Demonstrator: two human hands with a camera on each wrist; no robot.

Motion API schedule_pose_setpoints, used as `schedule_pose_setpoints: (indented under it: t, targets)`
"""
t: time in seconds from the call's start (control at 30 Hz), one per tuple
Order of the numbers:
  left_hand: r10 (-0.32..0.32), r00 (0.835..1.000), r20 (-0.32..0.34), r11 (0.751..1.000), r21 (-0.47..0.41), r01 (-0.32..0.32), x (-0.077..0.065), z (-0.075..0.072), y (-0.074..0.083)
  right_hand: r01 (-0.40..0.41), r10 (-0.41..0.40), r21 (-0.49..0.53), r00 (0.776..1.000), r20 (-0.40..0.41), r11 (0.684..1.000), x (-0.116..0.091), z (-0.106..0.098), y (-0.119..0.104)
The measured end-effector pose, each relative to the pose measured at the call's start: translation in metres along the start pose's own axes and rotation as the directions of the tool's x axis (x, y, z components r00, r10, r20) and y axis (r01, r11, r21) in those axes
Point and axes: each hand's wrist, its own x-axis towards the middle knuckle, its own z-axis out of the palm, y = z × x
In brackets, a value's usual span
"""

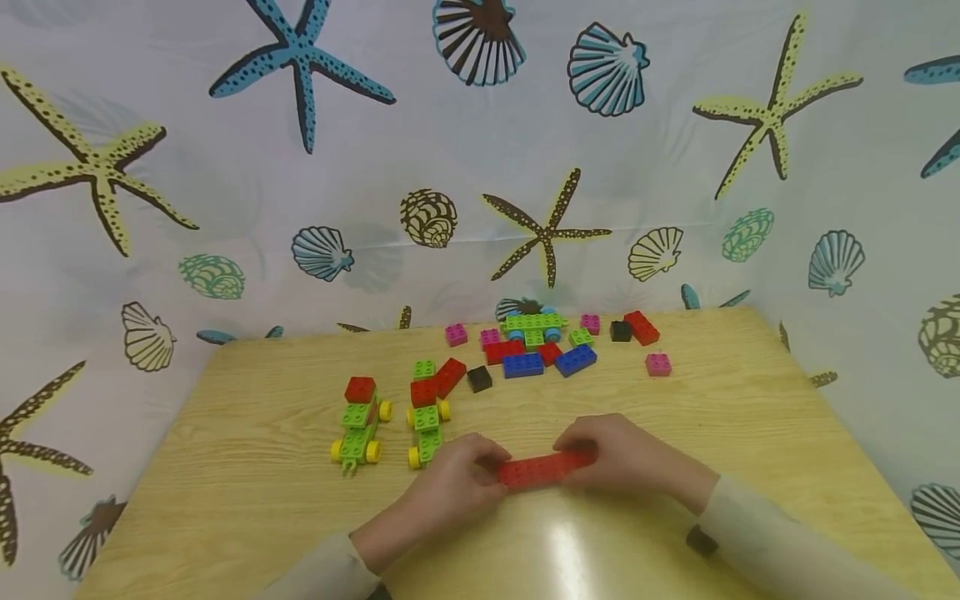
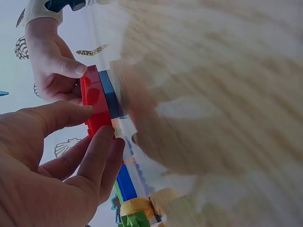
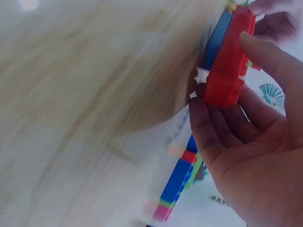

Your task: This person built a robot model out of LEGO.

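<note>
Holding the joined red bricks (image 1: 534,472) over the wooden table (image 1: 247,500), the left hand (image 1: 467,473) pinches one end between thumb and fingers; the right hand (image 1: 617,456) grips the other end; a blue brick (image 2: 109,92) seems attached beneath, though blur makes this uncertain; green cars (image 1: 356,444) stand to the left.

The held bricks (image 1: 536,472) are red and blue, the cloth (image 1: 360,167) starfish-patterned white.
</note>
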Motion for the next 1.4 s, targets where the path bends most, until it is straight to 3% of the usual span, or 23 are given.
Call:
schedule_pose_setpoints:
  t: [0.4,0.87,1.1,1.4]
  targets:
    - [-0.008,1.000,0.012,0.998,-0.066,0.008,-0.002,0.000,-0.004,-0.001,0.001,0.007,1.000,-0.025,1.000,-0.017,-0.011,0.012]
    - [0.024,1.000,-0.009,1.000,-0.010,-0.024,-0.003,0.001,-0.004,-0.021,0.022,0.045,0.999,-0.026,0.999,-0.020,-0.011,0.009]
    - [-0.010,1.000,-0.019,0.999,-0.031,0.009,-0.008,-0.001,-0.001,-0.010,0.011,0.036,1.000,-0.026,0.999,-0.019,-0.011,0.008]
    - [-0.042,0.988,-0.147,0.998,-0.051,0.035,-0.032,-0.020,0.000,0.080,-0.076,0.050,0.994,-0.074,0.996,-0.007,-0.009,-0.015]
